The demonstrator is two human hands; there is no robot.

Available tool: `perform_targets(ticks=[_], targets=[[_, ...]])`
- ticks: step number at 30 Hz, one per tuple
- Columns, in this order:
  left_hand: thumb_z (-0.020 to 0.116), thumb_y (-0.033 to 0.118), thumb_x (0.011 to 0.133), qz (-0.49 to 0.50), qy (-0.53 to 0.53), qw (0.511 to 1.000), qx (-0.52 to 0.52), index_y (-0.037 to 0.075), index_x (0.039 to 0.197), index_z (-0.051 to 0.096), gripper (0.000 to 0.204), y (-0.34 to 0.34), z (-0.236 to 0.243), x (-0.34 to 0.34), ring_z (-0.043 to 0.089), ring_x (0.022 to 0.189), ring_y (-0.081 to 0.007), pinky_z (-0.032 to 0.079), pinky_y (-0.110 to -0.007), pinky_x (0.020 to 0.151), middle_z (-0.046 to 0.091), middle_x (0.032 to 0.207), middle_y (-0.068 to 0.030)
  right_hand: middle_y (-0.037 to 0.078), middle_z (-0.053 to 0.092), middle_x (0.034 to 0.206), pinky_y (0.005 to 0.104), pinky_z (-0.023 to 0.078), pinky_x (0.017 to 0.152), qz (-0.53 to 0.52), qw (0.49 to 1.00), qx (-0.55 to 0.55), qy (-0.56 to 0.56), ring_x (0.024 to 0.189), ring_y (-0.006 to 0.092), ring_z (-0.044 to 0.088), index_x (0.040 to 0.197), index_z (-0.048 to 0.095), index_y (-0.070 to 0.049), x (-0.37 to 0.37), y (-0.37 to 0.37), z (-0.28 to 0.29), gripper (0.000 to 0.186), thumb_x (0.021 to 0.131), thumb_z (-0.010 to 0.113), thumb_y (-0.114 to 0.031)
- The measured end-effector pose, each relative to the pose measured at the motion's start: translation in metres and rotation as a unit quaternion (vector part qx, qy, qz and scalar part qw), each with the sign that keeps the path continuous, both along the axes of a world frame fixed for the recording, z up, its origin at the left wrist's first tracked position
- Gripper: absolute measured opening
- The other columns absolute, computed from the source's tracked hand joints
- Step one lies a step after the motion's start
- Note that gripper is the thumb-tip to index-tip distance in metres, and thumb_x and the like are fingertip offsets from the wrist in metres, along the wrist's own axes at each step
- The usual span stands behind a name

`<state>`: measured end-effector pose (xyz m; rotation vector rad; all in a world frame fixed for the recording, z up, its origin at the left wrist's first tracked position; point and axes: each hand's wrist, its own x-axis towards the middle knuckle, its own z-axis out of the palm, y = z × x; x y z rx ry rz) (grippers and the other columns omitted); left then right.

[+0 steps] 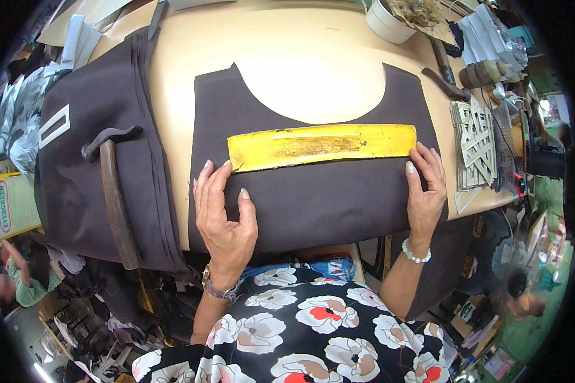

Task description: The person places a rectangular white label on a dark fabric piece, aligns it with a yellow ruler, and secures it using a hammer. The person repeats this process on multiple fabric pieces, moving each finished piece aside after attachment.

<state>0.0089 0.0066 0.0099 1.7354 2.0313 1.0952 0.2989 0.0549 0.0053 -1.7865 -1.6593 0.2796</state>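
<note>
Head view shows the yellow strip point(322, 145) lying across the dark cloth point(319, 204), where the left hand point(227, 210) and right hand point(426, 191) (fingers loosely spread, one hand at each end) would do well to press lightly and evenly, keeping strip level and cloth smooth.

Both forearms point(399, 287) angled up from the lower frame; the left hand point(227, 214), left of centre, held its thumb point(246, 210) spread, the right hand point(428, 190), right of centre, curved gently.

The broad, pale, smooth worktable point(287, 45) is viewed closely from head height, downward, in wide fisheye.
</note>
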Motion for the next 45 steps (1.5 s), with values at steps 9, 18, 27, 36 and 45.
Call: perform_targets(ticks=[9,18,27,36,45], targets=[[0.058,0.003,0.079,0.000,-0.001,1.000,0.003,0.001,0.120,0.057,0.041,0.0015,-0.0028,0.0002,0.047,0.124,-0.0364,0.027,-0.050,0.109,0.059,0.120,-0.0177,0.007,0.063,0.121,0.0415,0.029,0.108,-0.002,1.000,-0.002,-0.003,0.125,0.0302,0.046,0.110,0.069,-0.007,0.0003,0.0011,-0.0009,0.027,0.084,0.066,-0.013],[0.058,0.002,0.077,-0.010,0.013,1.000,0.014,0.000,0.119,0.057,0.041,0.0020,-0.0036,-0.0010,0.048,0.122,-0.0372,0.028,-0.050,0.107,0.059,0.119,-0.0180,0.008,0.063,0.120,0.0410,0.032,0.107,-0.002,1.000,0.002,0.012,0.125,0.0292,0.046,0.111,0.068,-0.006,0.0008,0.0007,-0.0032,0.027,0.084,0.065,-0.009],[0.059,0.000,0.077,-0.009,0.027,1.000,0.008,0.001,0.117,0.057,0.041,0.0042,-0.0006,0.0013,0.049,0.121,-0.0372,0.029,-0.049,0.107,0.060,0.117,-0.0162,0.008,0.064,0.118,0.0404,0.031,0.107,-0.004,1.000,0.005,0.010,0.123,0.0300,0.047,0.106,0.070,-0.005,-0.0007,0.0012,0.0003,0.025,0.082,0.067,-0.010],[0.058,0.000,0.078,0.004,0.016,1.000,0.002,0.002,0.119,0.058,0.041,0.0019,-0.0054,0.0012,0.048,0.123,-0.0340,0.028,-0.048,0.110,0.060,0.120,-0.0155,0.008,0.063,0.119,0.0429,0.030,0.108,-0.012,1.000,0.000,0.003,0.125,0.0308,0.046,0.107,0.070,-0.007,0.0009,-0.0003,-0.0007,0.027,0.082,0.069,-0.017],[0.058,0.000,0.078,-0.004,0.011,1.000,0.003,0.002,0.118,0.058,0.040,0.0016,-0.0046,0.0010,0.047,0.124,-0.0338,0.026,-0.049,0.110,0.060,0.121,-0.0147,0.007,0.063,0.120,0.0438,0.029,0.108,-0.018,1.000,-0.003,0.012,0.126,0.0307,0.045,0.109,0.069,-0.008,-0.0005,-0.0011,-0.0017,0.028,0.083,0.069,-0.019]])
